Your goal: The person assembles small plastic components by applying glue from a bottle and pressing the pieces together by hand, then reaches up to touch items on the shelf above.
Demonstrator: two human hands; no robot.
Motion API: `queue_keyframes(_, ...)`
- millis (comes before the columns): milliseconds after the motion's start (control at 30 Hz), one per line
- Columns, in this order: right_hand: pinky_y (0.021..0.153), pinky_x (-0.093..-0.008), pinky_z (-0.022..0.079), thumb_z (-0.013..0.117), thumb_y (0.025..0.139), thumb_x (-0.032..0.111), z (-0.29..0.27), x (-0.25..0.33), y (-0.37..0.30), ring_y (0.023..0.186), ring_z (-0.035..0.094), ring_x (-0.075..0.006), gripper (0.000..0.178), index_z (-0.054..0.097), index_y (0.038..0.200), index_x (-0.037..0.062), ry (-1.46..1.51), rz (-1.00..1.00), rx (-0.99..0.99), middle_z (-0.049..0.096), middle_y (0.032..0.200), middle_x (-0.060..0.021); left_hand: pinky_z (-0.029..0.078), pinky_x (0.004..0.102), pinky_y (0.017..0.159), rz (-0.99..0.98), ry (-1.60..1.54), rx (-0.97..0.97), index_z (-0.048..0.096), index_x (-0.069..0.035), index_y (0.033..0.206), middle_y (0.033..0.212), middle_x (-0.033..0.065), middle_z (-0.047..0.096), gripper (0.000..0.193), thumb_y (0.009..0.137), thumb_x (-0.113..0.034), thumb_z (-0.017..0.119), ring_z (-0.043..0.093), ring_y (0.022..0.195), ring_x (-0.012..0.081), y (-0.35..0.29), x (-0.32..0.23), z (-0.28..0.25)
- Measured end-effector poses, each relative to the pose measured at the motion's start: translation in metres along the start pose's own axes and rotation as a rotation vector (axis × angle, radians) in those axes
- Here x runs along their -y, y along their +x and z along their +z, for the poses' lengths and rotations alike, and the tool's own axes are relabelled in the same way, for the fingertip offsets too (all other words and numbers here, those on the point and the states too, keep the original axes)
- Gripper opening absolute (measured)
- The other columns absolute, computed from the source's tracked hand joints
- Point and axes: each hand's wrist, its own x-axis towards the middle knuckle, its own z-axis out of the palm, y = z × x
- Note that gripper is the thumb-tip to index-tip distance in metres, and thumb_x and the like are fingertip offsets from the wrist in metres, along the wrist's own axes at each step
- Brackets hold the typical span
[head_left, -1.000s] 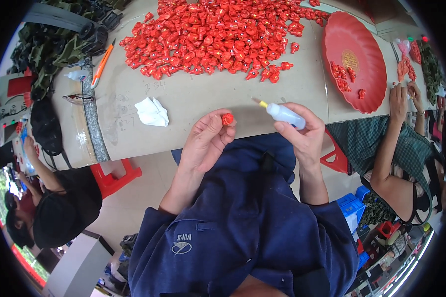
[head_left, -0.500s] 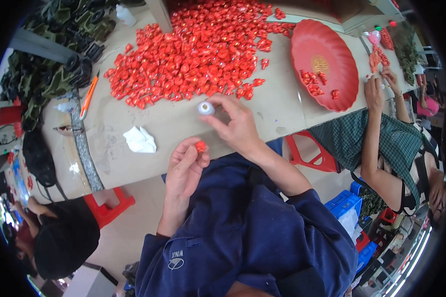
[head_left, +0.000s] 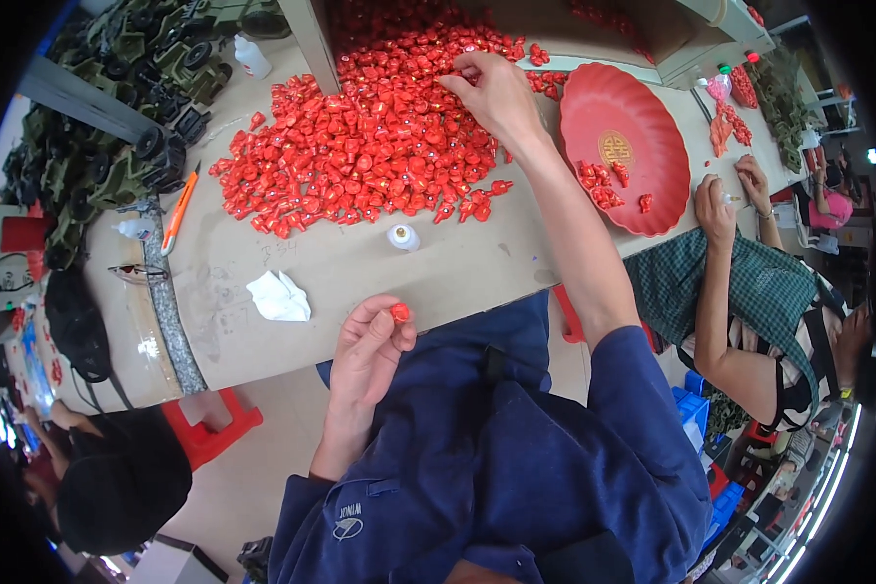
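My left hand (head_left: pixel 368 346) pinches a small red plastic piece (head_left: pixel 400 312) between thumb and fingers, just over the table's near edge. Far forward, my right hand (head_left: pixel 496 92) reaches over the big pile of small glossy red plastic pieces (head_left: pixel 350 161). Its thumb and forefinger are apart, with no piece visible between them. On the table between my left hand and the pile stands a small white bottle (head_left: pixel 403 237) with a narrow tip. A red scalloped plate (head_left: pixel 652 127) to the right bears several red pieces (head_left: pixel 599 185).
At left lie a crumpled white tissue (head_left: pixel 278 296), an orange utility knife (head_left: pixel 180 209) and glasses (head_left: pixel 138 272). Dark green toy vehicles (head_left: pixel 117 146) crowd the far left. A white bottle (head_left: pixel 252 56) stands by a grey post (head_left: pixel 310 44). A co-worker's hands (head_left: pixel 718 209) are at right.
My right hand has let go of the white bottle, now standing on the table, and moved forward over the red pile. My left hand keeps its red piece nearly in place.
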Motion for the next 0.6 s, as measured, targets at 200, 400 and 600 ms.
queue_keyframes(200, 0.063, -0.0284, 0.046, 0.058, 0.082, 0.014, -0.021, 0.003, -0.022, 0.068, 0.059, -0.0201, 0.018, 0.063, 0.093, 0.0012, 0.062, -0.146, -0.126, 0.063, 0.077, -0.0099, 0.046, 0.0243, 0.062, 0.015, 0.011, 0.01, 0.056, -0.002, 0.102, 0.088, 0.0099, 0.06, 0.018, 0.087, -0.011, 0.053, 0.056, 0.072, 0.015, -0.002, 0.0, -0.002)
queue_keyframes(400, 0.053, -0.0178, 0.038, 0.053, 0.086, 0.009, -0.072, 0.034, -0.108, 0.06, 0.047, -0.0049, 0.016, 0.063, 0.091, -0.0026, 0.963, 0.426, 0.291, 0.058, 0.073, -0.001, 0.046, 0.0244, 0.062, 0.001, 0.079, 0.01, 0.055, -0.001, 0.102, 0.088, 0.0101, 0.061, 0.018, 0.086, -0.009, 0.053, 0.057, 0.072, 0.0147, 0.004, 0.006, 0.007)
queue_keyframes(600, 0.061, -0.0207, 0.045, 0.057, 0.082, 0.005, -0.072, 0.046, -0.165, 0.069, 0.057, -0.009, 0.013, 0.063, 0.09, -0.0029, 1.046, 0.454, 0.391, 0.062, 0.079, -0.0051, 0.047, 0.0246, 0.063, 0.0, 0.171, -0.01, 0.054, 0.001, 0.101, 0.085, 0.0098, 0.061, 0.018, 0.084, -0.004, 0.055, 0.059, 0.072, 0.0147, 0.014, 0.017, 0.022)
